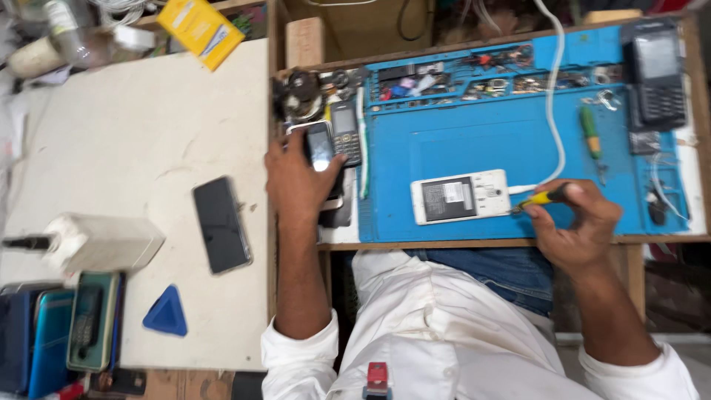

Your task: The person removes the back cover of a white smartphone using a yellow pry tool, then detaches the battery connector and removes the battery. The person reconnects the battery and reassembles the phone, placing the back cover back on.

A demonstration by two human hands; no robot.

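The left hand [300,181] closes loosely over a small phone [321,148], while right of it the opened white phone [461,196] lies on the blue mat [474,141], its edge met by the yellow-handled screwdriver [541,198] pinched in the right hand [576,222], apparently mid-unscrewing and needing steady tip pressure.

Two small keypad phones [335,141] beside the left hand [296,181]; one opened white phone [461,196] on one blue mat [474,133]; two screwdrivers, one yellow-handled [539,198] in the right hand [574,226], one green-handled [590,133]; one black smartphone [221,224]; one blue triangular pick [167,311].
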